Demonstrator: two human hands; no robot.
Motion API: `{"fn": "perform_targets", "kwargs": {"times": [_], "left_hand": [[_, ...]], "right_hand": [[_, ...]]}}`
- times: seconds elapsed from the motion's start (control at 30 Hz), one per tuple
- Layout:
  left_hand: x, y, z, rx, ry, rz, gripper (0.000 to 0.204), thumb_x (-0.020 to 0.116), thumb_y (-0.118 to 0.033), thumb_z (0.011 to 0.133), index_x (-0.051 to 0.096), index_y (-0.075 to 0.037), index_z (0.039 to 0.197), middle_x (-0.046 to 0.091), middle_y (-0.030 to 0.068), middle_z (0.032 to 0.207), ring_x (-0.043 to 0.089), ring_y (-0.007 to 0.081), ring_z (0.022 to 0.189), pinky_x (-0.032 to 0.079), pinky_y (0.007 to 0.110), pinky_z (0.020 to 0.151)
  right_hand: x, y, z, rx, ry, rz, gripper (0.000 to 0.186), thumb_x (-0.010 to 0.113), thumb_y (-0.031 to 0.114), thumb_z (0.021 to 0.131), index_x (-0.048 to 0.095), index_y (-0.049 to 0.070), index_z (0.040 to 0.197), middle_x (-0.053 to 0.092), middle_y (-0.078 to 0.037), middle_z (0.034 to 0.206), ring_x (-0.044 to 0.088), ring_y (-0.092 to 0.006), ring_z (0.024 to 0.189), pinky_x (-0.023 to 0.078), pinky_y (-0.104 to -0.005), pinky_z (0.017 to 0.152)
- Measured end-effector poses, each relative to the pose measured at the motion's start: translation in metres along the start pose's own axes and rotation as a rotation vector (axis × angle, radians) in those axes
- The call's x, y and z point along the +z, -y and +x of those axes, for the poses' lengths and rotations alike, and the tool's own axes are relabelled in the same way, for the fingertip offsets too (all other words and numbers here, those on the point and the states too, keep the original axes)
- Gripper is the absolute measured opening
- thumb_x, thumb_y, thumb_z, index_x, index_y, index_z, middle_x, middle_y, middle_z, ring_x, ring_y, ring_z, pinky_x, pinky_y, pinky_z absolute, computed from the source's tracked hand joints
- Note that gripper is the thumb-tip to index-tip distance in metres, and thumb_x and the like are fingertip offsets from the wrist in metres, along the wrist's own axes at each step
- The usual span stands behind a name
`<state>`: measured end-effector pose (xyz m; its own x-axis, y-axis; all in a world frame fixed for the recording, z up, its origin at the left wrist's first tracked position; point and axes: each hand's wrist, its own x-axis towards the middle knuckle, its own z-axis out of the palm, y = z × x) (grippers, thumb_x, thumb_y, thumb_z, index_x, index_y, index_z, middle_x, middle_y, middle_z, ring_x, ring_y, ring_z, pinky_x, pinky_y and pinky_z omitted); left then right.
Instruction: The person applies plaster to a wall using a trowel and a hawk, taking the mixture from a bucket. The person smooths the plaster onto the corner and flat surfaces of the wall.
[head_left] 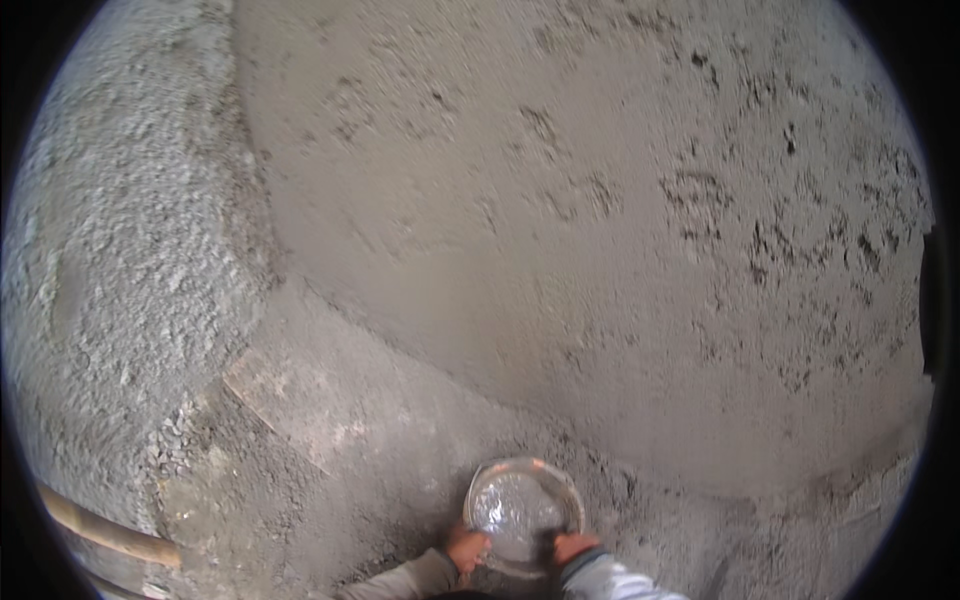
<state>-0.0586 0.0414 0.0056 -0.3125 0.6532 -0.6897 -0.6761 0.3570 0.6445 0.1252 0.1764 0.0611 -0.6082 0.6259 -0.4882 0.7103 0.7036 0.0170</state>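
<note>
A round bucket (578,490) with a worn rim is between my hands at the lower middle; shiny grey, watery liquid (515,510) fills its inside. My left hand (467,547) is closed on the near left side of the rim. On the near right side, my right hand (574,546) grips the rim too, its fingers partly in shadow. Whether the bucket rests on the ground or hangs just above it, I cannot tell. Beyond it spreads a wide sheet of wet grey concrete (450,220), smooth near the middle and pitted toward the right.
Rough, lumpy grey material (150,220) rises along the left. A flat board or slab (340,400) coated in grey lies left of the bucket. At the lower left is a wooden handle (115,535), with small stones (172,440) scattered above it. A dark object (932,300) shows at the right edge.
</note>
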Motion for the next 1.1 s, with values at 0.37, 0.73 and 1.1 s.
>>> {"fn": "perform_targets", "kwargs": {"times": [0.37,0.73,1.1], "left_hand": [[0.011,0.041,-0.023,-0.116,-0.031,-0.211,0.037,0.061,-0.008,0.069,0.060,-0.006,0.105,0.061,0.0054,0.087,0.058,0.0197,0.070,0.045,0.033,0.054],[0.014,0.039,-0.104,0.070,-0.121,-0.465,0.030,0.063,-0.012,0.071,0.062,-0.004,0.100,0.061,0.0046,0.079,0.057,0.0158,0.065,0.043,0.029,0.056],[-0.049,-0.047,-0.271,0.156,-0.762,-0.823,0.018,0.054,0.005,0.063,0.061,-0.007,0.073,0.055,0.0004,0.062,0.050,0.0125,0.048,0.034,0.025,0.036]], "right_hand": [[0.008,-0.033,-0.052,-0.073,0.015,0.007,0.032,0.057,0.032,0.081,0.063,0.001,0.087,0.063,-0.028,0.087,0.065,-0.0367,0.084,0.050,-0.0504,0.073],[-0.010,-0.041,-0.071,-0.325,-0.119,0.447,0.034,0.060,0.031,0.080,0.060,0.007,0.104,0.066,-0.016,0.083,0.064,-0.0337,0.077,0.050,-0.0439,0.069],[-0.240,0.150,-0.128,-0.806,-0.055,0.473,0.036,0.068,0.023,0.072,0.058,0.010,0.104,0.062,-0.014,0.097,0.064,-0.0341,0.073,0.052,-0.0444,0.063]]}}
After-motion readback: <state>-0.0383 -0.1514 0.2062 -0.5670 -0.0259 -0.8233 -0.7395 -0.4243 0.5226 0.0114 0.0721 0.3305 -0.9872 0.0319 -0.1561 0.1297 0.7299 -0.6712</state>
